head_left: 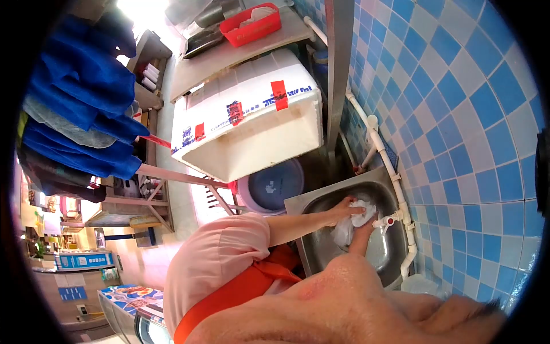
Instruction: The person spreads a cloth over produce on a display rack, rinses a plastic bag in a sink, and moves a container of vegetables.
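Observation:
Both hands are inside a metal sink (389,261), close to a white tap with a red-marked handle (389,221). My left hand (342,211) is closed around a crumpled white cloth (362,213), its fingers partly covered by the folds. My right hand (364,228) grips the same cloth from the other side, beside the tap. Part of the cloth hangs between the hands toward the sink bottom. Whether water is running I cannot tell.
Beyond the sink, a blue basin (274,186) sits below a large white foam box (252,117) with red tape. A red basket (250,26) stands on a shelf. White pipes (375,137) run along the blue-tiled wall (458,160). Blue garments (83,86) hang at the left.

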Demonstrator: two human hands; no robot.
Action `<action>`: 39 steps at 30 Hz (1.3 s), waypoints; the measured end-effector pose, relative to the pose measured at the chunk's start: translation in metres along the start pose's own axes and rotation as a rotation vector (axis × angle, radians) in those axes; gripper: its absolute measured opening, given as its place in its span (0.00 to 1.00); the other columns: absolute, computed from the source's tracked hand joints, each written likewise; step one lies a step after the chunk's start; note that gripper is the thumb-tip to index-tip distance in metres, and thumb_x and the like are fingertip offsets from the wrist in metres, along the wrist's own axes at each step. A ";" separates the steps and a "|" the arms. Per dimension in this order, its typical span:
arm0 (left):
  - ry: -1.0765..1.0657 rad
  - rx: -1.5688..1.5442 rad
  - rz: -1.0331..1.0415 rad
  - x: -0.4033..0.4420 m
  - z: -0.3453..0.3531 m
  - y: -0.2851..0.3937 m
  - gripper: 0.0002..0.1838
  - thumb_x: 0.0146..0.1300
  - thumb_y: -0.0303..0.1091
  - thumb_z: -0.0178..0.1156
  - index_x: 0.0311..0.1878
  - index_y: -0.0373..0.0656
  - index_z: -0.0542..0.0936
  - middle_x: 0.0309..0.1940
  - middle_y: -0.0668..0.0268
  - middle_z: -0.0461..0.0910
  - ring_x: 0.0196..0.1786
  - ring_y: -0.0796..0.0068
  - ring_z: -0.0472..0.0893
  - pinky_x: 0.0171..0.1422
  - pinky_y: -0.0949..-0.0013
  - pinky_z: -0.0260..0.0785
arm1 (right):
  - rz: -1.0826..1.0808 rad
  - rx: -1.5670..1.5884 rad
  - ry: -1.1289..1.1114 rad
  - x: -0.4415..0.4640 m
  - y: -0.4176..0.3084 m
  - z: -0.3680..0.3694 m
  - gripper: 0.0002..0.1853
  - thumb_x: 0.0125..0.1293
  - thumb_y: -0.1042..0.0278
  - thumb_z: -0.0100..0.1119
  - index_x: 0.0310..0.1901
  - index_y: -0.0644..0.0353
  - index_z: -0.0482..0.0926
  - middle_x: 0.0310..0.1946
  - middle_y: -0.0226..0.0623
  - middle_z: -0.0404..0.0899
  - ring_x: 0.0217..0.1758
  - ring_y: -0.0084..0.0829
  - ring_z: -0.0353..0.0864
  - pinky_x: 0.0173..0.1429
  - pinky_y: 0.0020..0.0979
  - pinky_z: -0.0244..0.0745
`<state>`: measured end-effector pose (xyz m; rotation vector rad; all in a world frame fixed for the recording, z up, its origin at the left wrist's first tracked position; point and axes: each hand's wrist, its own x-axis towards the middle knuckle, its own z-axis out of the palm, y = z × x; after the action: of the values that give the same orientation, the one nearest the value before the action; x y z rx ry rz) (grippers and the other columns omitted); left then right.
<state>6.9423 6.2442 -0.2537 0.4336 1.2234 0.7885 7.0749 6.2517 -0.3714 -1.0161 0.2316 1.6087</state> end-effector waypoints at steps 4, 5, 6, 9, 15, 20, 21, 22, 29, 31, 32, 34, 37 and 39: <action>-0.236 0.562 0.314 0.020 0.011 -0.025 0.30 0.46 0.33 0.64 0.57 0.43 0.71 0.51 0.58 0.75 0.56 0.66 0.73 0.60 0.67 0.64 | -0.085 0.004 -0.129 0.007 -0.017 -0.061 0.24 0.65 0.48 0.45 0.55 0.56 0.70 0.52 0.38 0.72 0.56 0.40 0.71 0.57 0.45 0.69; -0.247 0.663 0.403 0.037 0.016 -0.041 0.28 0.43 0.30 0.63 0.54 0.44 0.75 0.53 0.57 0.74 0.56 0.62 0.73 0.60 0.64 0.64 | -0.100 -0.069 -0.042 -0.021 -0.029 -0.051 0.25 0.64 0.47 0.46 0.56 0.55 0.68 0.53 0.37 0.71 0.56 0.39 0.71 0.56 0.44 0.69; -0.266 0.678 0.391 0.036 0.019 -0.040 0.28 0.43 0.30 0.63 0.53 0.44 0.75 0.52 0.57 0.75 0.55 0.62 0.74 0.60 0.65 0.65 | -0.117 -0.139 0.053 -0.043 -0.037 -0.046 0.26 0.63 0.45 0.47 0.57 0.54 0.67 0.54 0.35 0.70 0.56 0.38 0.71 0.56 0.42 0.69; -0.381 0.702 0.388 0.051 0.028 -0.033 0.28 0.41 0.29 0.64 0.53 0.45 0.76 0.50 0.56 0.75 0.55 0.62 0.74 0.60 0.64 0.64 | -0.005 -0.300 0.198 -0.094 -0.058 -0.033 0.26 0.63 0.45 0.48 0.59 0.47 0.65 0.55 0.34 0.70 0.57 0.37 0.71 0.54 0.47 0.68; -0.686 0.774 0.536 0.027 0.029 -0.024 0.33 0.42 0.31 0.66 0.58 0.48 0.71 0.60 0.55 0.64 0.68 0.52 0.54 0.71 0.54 0.46 | -0.007 -0.027 -0.015 -0.074 -0.051 -0.047 0.27 0.65 0.46 0.43 0.59 0.54 0.66 0.54 0.38 0.71 0.55 0.41 0.72 0.56 0.46 0.69; -0.457 0.243 0.128 0.036 0.014 -0.062 0.33 0.51 0.46 0.67 0.59 0.45 0.70 0.53 0.58 0.68 0.58 0.65 0.66 0.58 0.65 0.63 | -0.327 -0.015 0.142 -0.013 -0.010 -0.070 0.16 0.62 0.62 0.49 0.44 0.67 0.75 0.39 0.43 0.78 0.38 0.36 0.79 0.41 0.36 0.75; -0.246 0.237 0.145 0.030 0.016 -0.071 0.30 0.53 0.44 0.66 0.57 0.42 0.71 0.46 0.59 0.73 0.52 0.68 0.71 0.53 0.67 0.66 | -0.415 -0.142 0.317 -0.031 -0.007 -0.039 0.15 0.61 0.62 0.53 0.43 0.66 0.76 0.38 0.42 0.78 0.36 0.35 0.78 0.39 0.35 0.74; -0.044 0.228 0.158 0.024 0.019 -0.079 0.28 0.54 0.42 0.65 0.55 0.38 0.72 0.39 0.60 0.77 0.46 0.71 0.76 0.49 0.69 0.70 | -0.511 -0.259 0.317 -0.012 0.008 -0.058 0.17 0.61 0.59 0.55 0.43 0.65 0.76 0.37 0.41 0.79 0.37 0.35 0.79 0.39 0.35 0.74; 0.123 0.108 0.104 0.038 0.046 -0.054 0.14 0.51 0.28 0.63 0.41 0.35 0.77 0.33 0.62 0.79 0.33 0.74 0.78 0.38 0.71 0.70 | -0.422 -0.215 0.363 -0.054 -0.017 -0.007 0.21 0.60 0.58 0.57 0.52 0.62 0.71 0.42 0.42 0.76 0.42 0.36 0.77 0.43 0.37 0.73; 0.171 0.015 0.155 0.054 0.055 -0.052 0.10 0.50 0.27 0.62 0.37 0.34 0.77 0.31 0.64 0.79 0.32 0.75 0.77 0.36 0.71 0.70 | -0.409 -0.236 0.434 -0.051 -0.019 -0.012 0.26 0.61 0.52 0.54 0.58 0.54 0.67 0.53 0.41 0.72 0.54 0.38 0.73 0.52 0.46 0.69; 0.088 -0.022 0.138 0.060 0.056 -0.051 0.11 0.51 0.29 0.63 0.37 0.35 0.77 0.32 0.63 0.79 0.33 0.74 0.77 0.36 0.71 0.70 | -0.311 -0.206 0.357 -0.056 -0.026 -0.018 0.27 0.61 0.49 0.52 0.59 0.53 0.66 0.56 0.40 0.71 0.56 0.40 0.71 0.53 0.49 0.66; -0.064 -0.095 0.106 0.064 0.048 -0.046 0.14 0.51 0.34 0.65 0.37 0.36 0.78 0.34 0.62 0.79 0.35 0.72 0.78 0.37 0.70 0.70 | -0.103 -0.147 0.195 -0.077 -0.034 -0.034 0.31 0.61 0.42 0.48 0.62 0.50 0.65 0.60 0.38 0.68 0.61 0.43 0.67 0.57 0.56 0.62; -0.087 -0.045 -0.006 0.048 0.049 -0.048 0.09 0.55 0.33 0.60 0.35 0.38 0.78 0.33 0.65 0.79 0.34 0.76 0.77 0.37 0.71 0.70 | -0.001 0.143 -0.044 -0.113 -0.051 -0.015 0.33 0.61 0.37 0.41 0.60 0.53 0.67 0.58 0.36 0.70 0.61 0.44 0.68 0.61 0.56 0.59; -0.221 -0.103 -0.069 0.047 0.041 -0.060 0.10 0.59 0.36 0.54 0.36 0.40 0.78 0.33 0.66 0.79 0.36 0.76 0.77 0.40 0.72 0.69 | -0.011 0.331 -0.144 -0.095 -0.043 -0.024 0.29 0.64 0.41 0.41 0.56 0.56 0.70 0.53 0.38 0.74 0.57 0.42 0.71 0.61 0.50 0.64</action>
<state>7.0056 6.2435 -0.3134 0.3812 0.9831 0.7207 7.1204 6.1839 -0.3027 -0.6443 0.3792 1.5626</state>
